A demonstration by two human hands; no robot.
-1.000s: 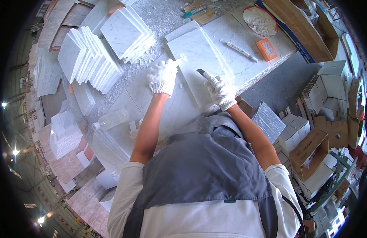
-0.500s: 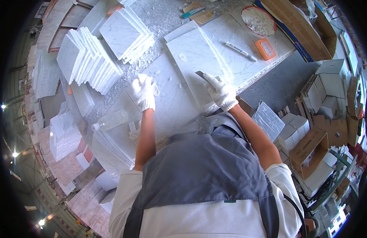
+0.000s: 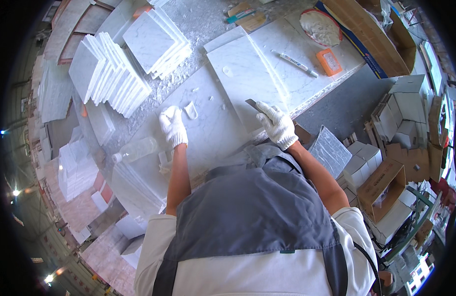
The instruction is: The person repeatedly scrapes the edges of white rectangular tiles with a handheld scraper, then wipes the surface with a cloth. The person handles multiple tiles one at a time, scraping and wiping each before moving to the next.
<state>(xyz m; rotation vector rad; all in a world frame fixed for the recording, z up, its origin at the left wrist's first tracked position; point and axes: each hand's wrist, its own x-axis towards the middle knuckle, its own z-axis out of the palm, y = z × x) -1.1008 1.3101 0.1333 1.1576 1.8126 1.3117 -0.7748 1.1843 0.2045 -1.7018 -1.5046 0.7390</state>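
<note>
A clear plastic bottle (image 3: pixel 135 150) lies near the gloved left hand (image 3: pixel 172 126), curled beside a small white fragment (image 3: pixel 191 109). The right hand (image 3: pixel 276 124) clasps a scraper (image 3: pixel 252 104) on the marble slab (image 3: pixel 247 79); slipping might scratch it.

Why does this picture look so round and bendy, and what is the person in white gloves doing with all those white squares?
The picture comes from a small camera worn on the person's head, looking straight down. Its lens sees very wide, so straight edges bend near the rim. The grey apron at the bottom is the person's own body.

The left hand in a white glove rests on the stone table, right by a small white scrap. The right hand grips a flat metal blade, a scraper, against a white marble tile.

Around them lie stacks of marble tiles, a clear plastic bottle, a white marker pen, a small orange box and a bowl of white paste. Cardboard boxes stand on the floor to the right.
</note>
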